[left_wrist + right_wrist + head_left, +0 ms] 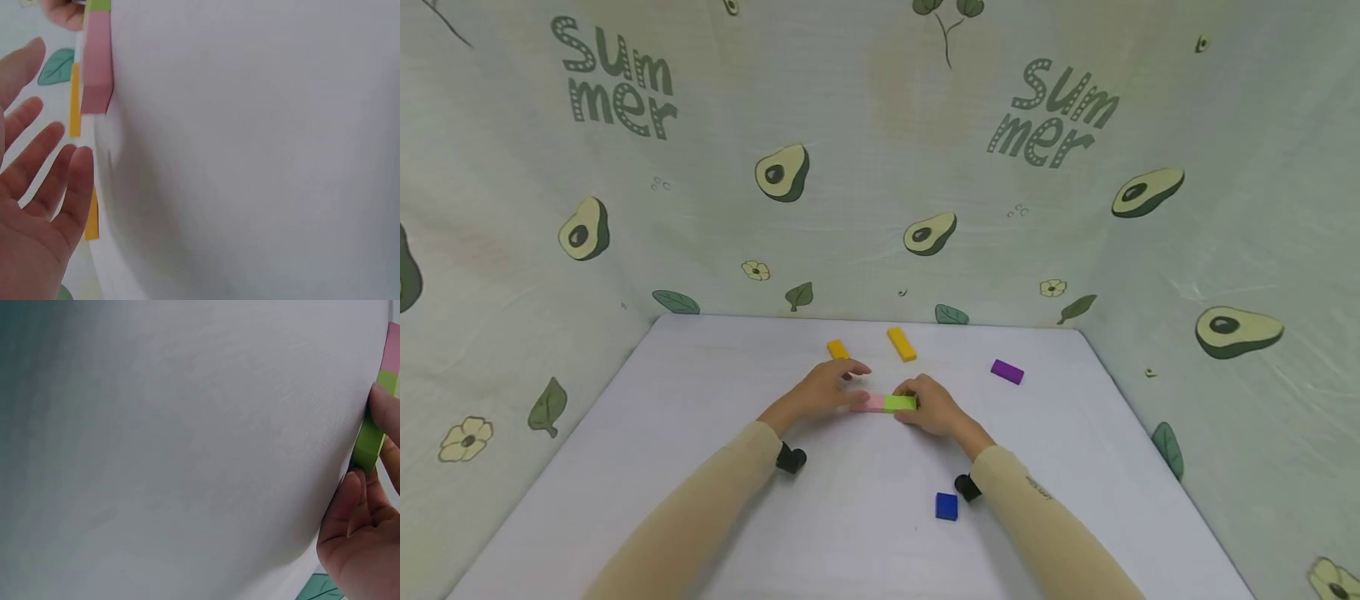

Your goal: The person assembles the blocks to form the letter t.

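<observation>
A pink block (873,403) and a lime green block (898,403) lie end to end on the white table, touching in one straight row. My right hand (936,407) pinches the green block between thumb and fingers; in the right wrist view the thumb lies along the side of the green block (369,442). At the pink end is my left hand (826,390). The left wrist view shows its fingers spread and loosely straight, apart from the pink block (97,65), with nothing held.
Two yellow blocks, a shorter one (838,349) and a longer one (902,344), lie beyond the hands. A purple block (1007,372) sits to the right, and a blue block (947,507) rests near my right wrist. Patterned cloth (865,108) surrounds the table's back and sides.
</observation>
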{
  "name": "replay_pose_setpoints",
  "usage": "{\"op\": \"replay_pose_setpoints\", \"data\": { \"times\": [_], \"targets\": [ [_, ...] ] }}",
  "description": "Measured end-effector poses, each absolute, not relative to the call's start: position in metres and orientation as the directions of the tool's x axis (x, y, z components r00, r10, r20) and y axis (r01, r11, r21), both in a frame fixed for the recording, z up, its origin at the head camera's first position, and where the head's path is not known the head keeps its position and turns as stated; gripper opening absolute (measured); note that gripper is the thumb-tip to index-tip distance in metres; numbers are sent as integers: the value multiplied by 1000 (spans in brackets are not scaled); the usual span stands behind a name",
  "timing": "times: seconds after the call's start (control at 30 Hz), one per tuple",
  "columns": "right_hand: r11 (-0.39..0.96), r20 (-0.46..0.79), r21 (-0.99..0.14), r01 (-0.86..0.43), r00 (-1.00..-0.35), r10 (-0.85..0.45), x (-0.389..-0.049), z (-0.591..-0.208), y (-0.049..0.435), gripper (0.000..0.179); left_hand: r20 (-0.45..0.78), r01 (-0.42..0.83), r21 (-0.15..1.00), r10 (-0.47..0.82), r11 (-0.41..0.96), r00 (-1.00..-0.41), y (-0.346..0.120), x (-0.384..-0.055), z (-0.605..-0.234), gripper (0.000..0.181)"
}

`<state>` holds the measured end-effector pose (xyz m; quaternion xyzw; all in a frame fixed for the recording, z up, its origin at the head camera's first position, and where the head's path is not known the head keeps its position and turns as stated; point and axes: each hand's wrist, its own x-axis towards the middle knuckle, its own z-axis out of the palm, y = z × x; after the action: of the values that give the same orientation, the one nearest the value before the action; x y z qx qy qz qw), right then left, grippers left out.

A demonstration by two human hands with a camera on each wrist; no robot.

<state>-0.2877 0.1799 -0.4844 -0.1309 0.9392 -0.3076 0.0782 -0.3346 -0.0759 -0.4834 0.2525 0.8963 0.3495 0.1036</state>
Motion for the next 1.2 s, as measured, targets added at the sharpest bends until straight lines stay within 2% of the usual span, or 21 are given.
{"op": "replay_pose_setpoints", "data": {
  "times": [0.2, 0.53, 0.87, 1.2],
  "targets": [
    [781, -68, -593, -198, -953, -294, -288, -484, 181, 28, 46, 362, 640, 437, 677, -898, -89, -353, -477, 56],
    [767, -77, -612, -193, -951, -300, -289, -486, 182, 28, 66, 359, 575, 396, 735, -916, -106, -386, -485, 58],
    [761, -70, -616, -205, -948, -312, -289, -486, 180, 29, 62, 369, 593, 417, 715, -907, -109, -400, -494, 57],
    [764, -76, -614, -198, -949, -307, -291, -486, 183, 28, 62, 404, 560, 449, 724, -891, -105, -404, -498, 49]
  ]
}}
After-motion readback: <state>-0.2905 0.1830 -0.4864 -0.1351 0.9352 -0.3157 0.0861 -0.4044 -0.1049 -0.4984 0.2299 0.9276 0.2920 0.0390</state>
